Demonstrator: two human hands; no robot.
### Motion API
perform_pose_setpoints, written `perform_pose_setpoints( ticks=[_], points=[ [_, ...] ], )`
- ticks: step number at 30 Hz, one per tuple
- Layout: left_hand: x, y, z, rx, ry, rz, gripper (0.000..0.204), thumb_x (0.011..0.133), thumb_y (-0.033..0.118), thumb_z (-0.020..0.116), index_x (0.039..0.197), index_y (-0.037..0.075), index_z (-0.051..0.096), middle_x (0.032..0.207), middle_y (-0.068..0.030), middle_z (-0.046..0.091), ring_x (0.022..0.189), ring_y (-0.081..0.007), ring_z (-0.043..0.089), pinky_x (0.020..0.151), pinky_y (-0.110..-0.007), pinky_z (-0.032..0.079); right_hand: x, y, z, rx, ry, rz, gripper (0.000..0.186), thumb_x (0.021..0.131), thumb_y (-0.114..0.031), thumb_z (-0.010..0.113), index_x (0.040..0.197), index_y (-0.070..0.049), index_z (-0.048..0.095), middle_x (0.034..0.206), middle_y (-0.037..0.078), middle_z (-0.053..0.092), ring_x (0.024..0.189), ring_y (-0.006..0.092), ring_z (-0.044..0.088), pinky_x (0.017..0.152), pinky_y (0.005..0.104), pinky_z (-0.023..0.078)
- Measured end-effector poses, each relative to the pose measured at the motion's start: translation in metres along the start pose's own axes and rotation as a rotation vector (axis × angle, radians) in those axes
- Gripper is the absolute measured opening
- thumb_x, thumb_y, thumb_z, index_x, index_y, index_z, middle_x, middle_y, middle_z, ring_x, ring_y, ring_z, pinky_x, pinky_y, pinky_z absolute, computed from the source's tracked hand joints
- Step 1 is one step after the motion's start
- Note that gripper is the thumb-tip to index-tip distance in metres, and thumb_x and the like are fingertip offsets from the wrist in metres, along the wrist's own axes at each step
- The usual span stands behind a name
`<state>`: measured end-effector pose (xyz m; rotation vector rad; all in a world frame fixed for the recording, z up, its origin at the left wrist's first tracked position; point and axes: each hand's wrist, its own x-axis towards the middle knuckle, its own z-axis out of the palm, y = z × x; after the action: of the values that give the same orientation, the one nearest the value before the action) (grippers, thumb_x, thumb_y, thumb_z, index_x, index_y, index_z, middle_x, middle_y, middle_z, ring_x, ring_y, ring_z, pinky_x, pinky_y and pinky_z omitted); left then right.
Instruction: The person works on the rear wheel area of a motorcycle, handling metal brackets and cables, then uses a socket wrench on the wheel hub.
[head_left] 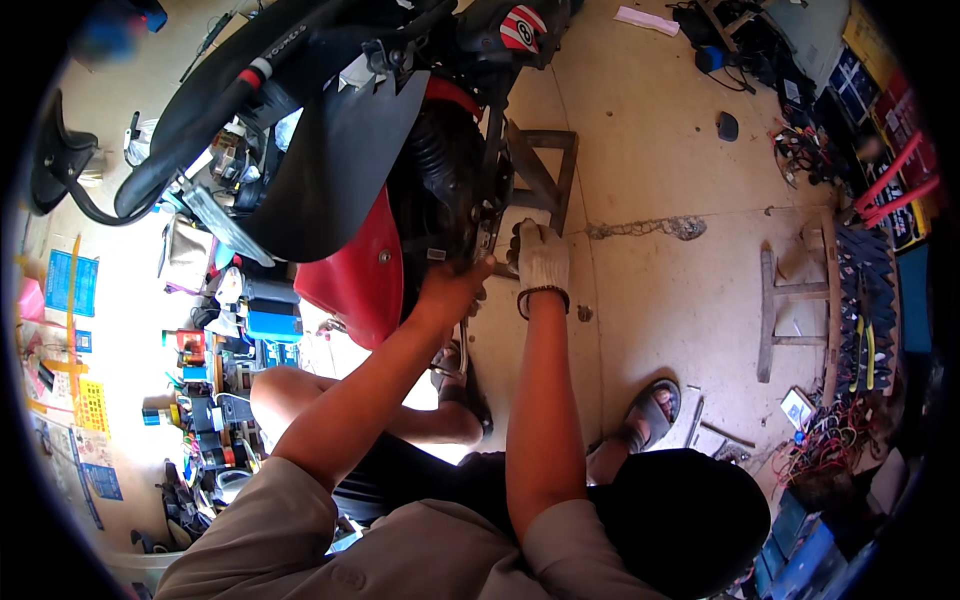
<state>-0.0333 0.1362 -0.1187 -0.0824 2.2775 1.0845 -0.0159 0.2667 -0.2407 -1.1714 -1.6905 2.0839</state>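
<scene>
My bare left hand (455, 290) is closed at the lower linkage of a motorbike (340, 160), beside its red panel (355, 270); what its fingers grip is hidden. A silver metal bar (462, 340) runs down just below it. My right hand (540, 255), in a pale knit glove, sits right of it, fingers curled near the bike's dark frame parts; what they hold is unclear. Behind that hand is a dark metal stand (560, 175). A black shock absorber with a bellows (435, 160) shows above my left hand.
Tools and boxes crowd the left side (205, 400). On the right are a low wooden frame (770, 305), hanging pliers (860, 355), tangled wires (815, 450) and red-handled cutters (895, 180). A small dark piece (727, 125) lies on the cracked floor (660, 260). My sandalled feet flank my arms.
</scene>
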Motion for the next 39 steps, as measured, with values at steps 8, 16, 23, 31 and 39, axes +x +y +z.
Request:
perform_pose_setpoints(
  ticks=[8,16,23,31,39],
  points=[
    [-0.022,0.008,0.005,0.075,-0.121,0.136,0.047,0.094,0.04,0.078,0.111,-0.003,0.071,0.082,-0.007,0.068,0.069,-0.0146,0.061,0.062,-0.032,0.052,0.011,0.049,-0.015,0.015,0.221,-0.067,0.043,0.104,-0.036,0.055,0.111,0.003,0.071,0.089,0.012,0.069,0.076,0.0244,0.065,0.067,0.0371,0.05],
    [-0.075,-0.021,-0.039,0.474,0.07,0.749,0.054,0.093,0.03,0.075,0.132,-0.004,0.06,0.121,-0.0291,0.068,0.113,-0.0446,0.066,0.096,-0.05,0.053,-0.12,-0.125,-0.045,0.292,0.428,-0.266,0.039,0.103,-0.03,0.059,0.115,0.005,0.073,0.096,0.018,0.074,0.078,0.0291,0.072,0.076,0.0392,0.055],
    [-0.15,-0.024,-0.045,0.308,0.195,1.285,0.044,0.091,0.012,0.075,0.132,0.001,0.064,0.129,-0.0241,0.068,0.117,-0.0452,0.066,0.1,-0.049,0.053,-0.227,-0.203,-0.114,0.236,0.488,-0.702,0.031,0.105,-0.023,0.061,0.117,0.004,0.07,0.102,0.015,0.073,0.089,0.0246,0.07,0.081,0.0358,0.055],
    [-0.172,-0.054,-0.066,0.126,-0.004,1.111,0.02,0.095,0.001,0.069,0.115,0.0,0.073,0.106,-0.0144,0.075,0.096,-0.0241,0.072,0.087,-0.034,0.055,-0.349,-0.153,-0.252,0.29,0.694,-0.789,0.027,0.106,-0.017,0.063,0.121,0.004,0.07,0.097,0.005,0.071,0.083,0.0115,0.064,0.074,0.0273,0.055],
    [-0.156,-0.075,-0.073,-0.045,-0.102,0.877,0.02,0.101,0.005,0.067,0.119,-0.003,0.073,0.103,-0.0101,0.077,0.091,-0.0143,0.071,0.083,-0.028,0.056,-0.37,0.268,-0.339,-0.843,0.83,0.295,0.037,0.09,-0.035,0.061,0.109,-0.009,0.079,0.108,0.022,0.076,0.103,0.0428,0.072,0.095,0.0517,0.057]
  ],
)
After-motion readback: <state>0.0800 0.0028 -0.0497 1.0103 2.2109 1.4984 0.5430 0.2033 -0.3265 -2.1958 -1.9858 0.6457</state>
